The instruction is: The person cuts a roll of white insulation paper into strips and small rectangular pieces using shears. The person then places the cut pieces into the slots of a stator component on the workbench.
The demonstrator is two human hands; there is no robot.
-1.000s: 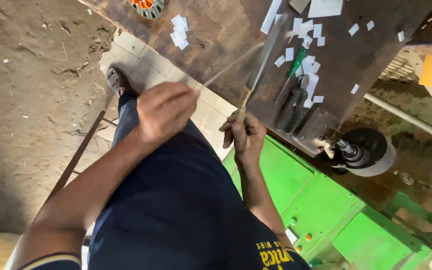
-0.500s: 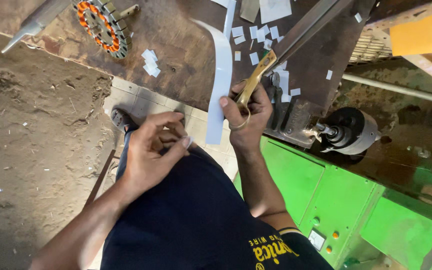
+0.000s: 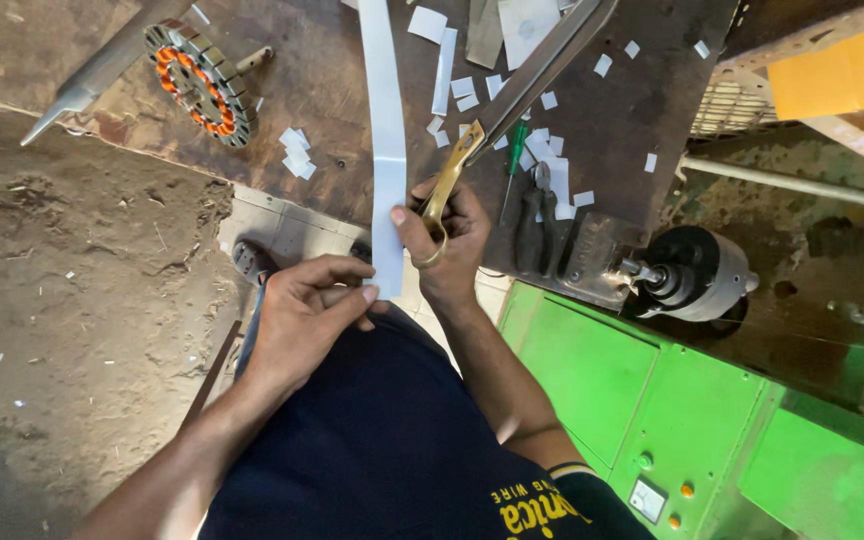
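- My left hand (image 3: 302, 310) pinches the lower end of the paper strip (image 3: 384, 150), which runs up over the tabletop (image 3: 352, 150).
- My right hand (image 3: 447, 245) grips the scissors (image 3: 512, 100) beside it.

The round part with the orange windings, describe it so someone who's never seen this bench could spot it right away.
Start at the dark brown workbench, then go to its upper left corner in the head view. The motor stator lies there: a toothed metal ring wound with orange wire, the only round thing among white paper scraps.
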